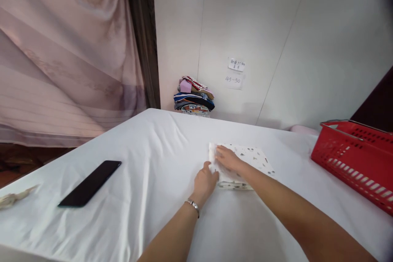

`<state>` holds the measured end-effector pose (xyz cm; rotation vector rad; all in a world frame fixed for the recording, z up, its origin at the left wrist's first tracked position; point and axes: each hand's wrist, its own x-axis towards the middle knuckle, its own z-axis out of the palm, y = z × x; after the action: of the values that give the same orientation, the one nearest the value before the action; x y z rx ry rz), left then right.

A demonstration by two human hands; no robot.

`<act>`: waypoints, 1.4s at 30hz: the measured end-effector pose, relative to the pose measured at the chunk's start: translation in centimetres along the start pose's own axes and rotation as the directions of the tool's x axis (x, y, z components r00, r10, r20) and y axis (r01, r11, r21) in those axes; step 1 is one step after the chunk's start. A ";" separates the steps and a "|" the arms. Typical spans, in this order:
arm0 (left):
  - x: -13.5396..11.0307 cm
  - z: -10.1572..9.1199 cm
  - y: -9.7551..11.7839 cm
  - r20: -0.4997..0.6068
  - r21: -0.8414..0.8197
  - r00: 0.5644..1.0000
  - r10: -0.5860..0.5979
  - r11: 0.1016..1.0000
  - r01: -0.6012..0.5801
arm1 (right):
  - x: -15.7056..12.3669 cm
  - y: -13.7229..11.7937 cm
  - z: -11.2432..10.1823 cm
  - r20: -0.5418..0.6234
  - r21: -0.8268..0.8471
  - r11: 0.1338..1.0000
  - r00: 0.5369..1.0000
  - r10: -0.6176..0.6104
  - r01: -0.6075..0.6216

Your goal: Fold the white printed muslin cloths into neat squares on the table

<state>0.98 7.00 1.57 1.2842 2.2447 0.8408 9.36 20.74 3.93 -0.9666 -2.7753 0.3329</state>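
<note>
A folded white cloth (253,157) with a small dark print lies on the white-covered table, its layers showing along the near edge. My right hand (227,158) rests on its upper left part, palm down with the fingers stretched out. At the cloth's left edge is my left hand (205,182), fingers curled and thumb over the near left corner, gripping the edge. A silver bracelet (193,206) circles my left wrist. The undersides of the fingers are hidden.
A black phone (90,184) lies on the table at left, near a beige scrap (14,199). A red plastic basket (353,159) stands at right. Beyond the far edge is a stack of folded clothes (194,96) against the wall. A pink curtain (61,49) hangs at left.
</note>
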 end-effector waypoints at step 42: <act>0.5 -0.5 0.1 0.009 0.229 0.988 0.155 0.961 -0.153 | -21.1 9.0 -1.9 -0.078 -0.169 0.955 0.969 0.235 -0.245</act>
<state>0.48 7.38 1.99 1.5793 2.3258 0.6536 31.39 14.65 1.24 -1.3396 -2.6738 0.0890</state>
